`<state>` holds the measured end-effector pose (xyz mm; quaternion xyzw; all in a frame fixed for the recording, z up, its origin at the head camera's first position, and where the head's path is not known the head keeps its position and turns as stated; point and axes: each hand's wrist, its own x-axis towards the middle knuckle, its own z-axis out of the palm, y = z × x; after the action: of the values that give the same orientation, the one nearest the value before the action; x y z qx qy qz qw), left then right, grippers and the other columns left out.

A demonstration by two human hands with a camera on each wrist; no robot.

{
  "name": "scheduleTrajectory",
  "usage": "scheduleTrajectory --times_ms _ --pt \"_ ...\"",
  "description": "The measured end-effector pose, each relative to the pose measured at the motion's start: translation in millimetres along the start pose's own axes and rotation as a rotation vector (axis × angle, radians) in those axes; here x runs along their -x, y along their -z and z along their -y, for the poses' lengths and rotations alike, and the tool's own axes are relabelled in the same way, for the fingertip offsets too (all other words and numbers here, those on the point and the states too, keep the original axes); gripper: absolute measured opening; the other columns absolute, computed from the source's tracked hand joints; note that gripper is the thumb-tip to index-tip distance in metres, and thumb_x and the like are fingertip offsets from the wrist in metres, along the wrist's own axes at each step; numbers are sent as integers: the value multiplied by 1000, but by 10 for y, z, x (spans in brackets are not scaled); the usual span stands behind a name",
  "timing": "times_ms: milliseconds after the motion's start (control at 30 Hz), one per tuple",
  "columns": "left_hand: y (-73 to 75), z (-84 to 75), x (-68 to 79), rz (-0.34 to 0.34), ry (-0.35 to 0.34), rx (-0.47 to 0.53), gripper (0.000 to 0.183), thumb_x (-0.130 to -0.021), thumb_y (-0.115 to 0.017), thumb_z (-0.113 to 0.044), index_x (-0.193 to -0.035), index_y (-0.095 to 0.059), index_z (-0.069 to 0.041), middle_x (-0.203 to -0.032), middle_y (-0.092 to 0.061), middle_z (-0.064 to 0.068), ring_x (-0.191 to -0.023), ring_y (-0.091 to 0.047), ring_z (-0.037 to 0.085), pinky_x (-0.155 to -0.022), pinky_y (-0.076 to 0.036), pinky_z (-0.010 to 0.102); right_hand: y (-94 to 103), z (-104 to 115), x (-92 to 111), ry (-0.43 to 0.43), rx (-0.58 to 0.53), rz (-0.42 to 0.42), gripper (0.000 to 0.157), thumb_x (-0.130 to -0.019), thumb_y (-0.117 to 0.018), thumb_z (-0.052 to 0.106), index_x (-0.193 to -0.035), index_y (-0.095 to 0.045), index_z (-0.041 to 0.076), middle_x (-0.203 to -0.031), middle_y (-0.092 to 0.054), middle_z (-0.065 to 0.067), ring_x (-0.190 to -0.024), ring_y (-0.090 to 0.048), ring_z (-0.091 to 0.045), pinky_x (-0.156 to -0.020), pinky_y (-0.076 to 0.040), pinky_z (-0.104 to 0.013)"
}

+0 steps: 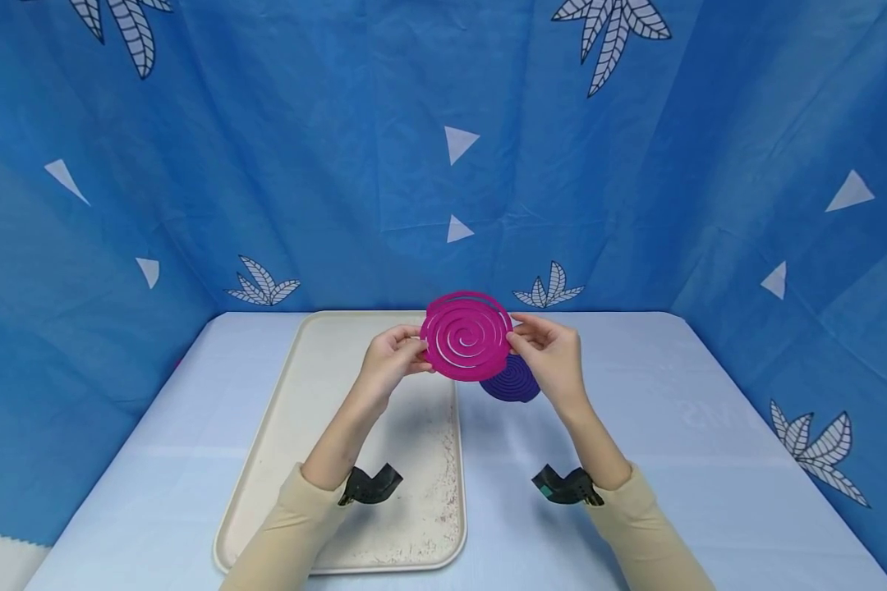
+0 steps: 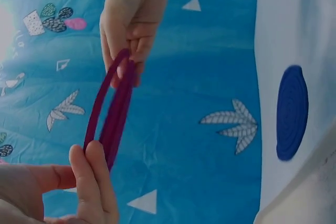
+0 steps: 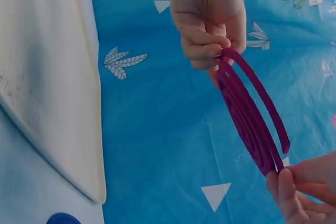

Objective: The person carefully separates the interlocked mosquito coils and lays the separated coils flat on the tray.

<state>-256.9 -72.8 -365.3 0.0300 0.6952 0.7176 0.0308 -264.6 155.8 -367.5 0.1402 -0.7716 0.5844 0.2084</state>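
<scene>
A magenta mosquito coil (image 1: 461,328), a flat round spiral, is held up above the table between both hands. My left hand (image 1: 393,361) pinches its left edge with thumb and fingers. On the opposite edge my right hand (image 1: 553,355) pinches it in the same way. In the right wrist view, an outer strand of the coil (image 3: 247,116) stands away from the rest, leaving a narrow gap. Below and behind lies a purple coil (image 1: 513,384) on the table, partly covered by the magenta one in the head view; the left wrist view shows it whole.
A cream tray (image 1: 318,410) with brownish specks along its right side lies on the left half of the pale table (image 1: 673,460). Blue patterned cloth (image 1: 414,164) hangs behind and on both sides. Black bands (image 1: 369,486) sit at the wrists.
</scene>
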Motion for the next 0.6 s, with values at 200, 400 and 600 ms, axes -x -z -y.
scheduleTrajectory --times_ms 200,400,600 --pt "-13 19 -13 22 -14 33 25 -95 -51 -4 -114 -54 11 -72 -63 -3 -60 -65 6 -66 -57 14 9 22 -15 -118 -127 -40 32 -83 -67 -4 -114 -63 -8 -83 -69 -10 -71 -64 1 -69 -57 -14" --pt "10 -2 -9 69 -92 -62 27 -95 -53 -6 -118 -55 8 -76 -59 0 -66 -67 5 -70 -58 18 81 42 -80 -492 -416 8 33 -89 -63 2 -120 -59 -8 -82 -68 9 -72 -62 -2 -70 -56 -14" --pt "26 -10 -33 28 -58 -39 30 -96 -54 -8 -122 -56 6 -78 -60 -1 -66 -66 4 -69 -58 16 73 52 -91 -492 -380 -26 33 -89 -63 3 -120 -60 -7 -83 -67 8 -72 -62 -3 -69 -56 -14"
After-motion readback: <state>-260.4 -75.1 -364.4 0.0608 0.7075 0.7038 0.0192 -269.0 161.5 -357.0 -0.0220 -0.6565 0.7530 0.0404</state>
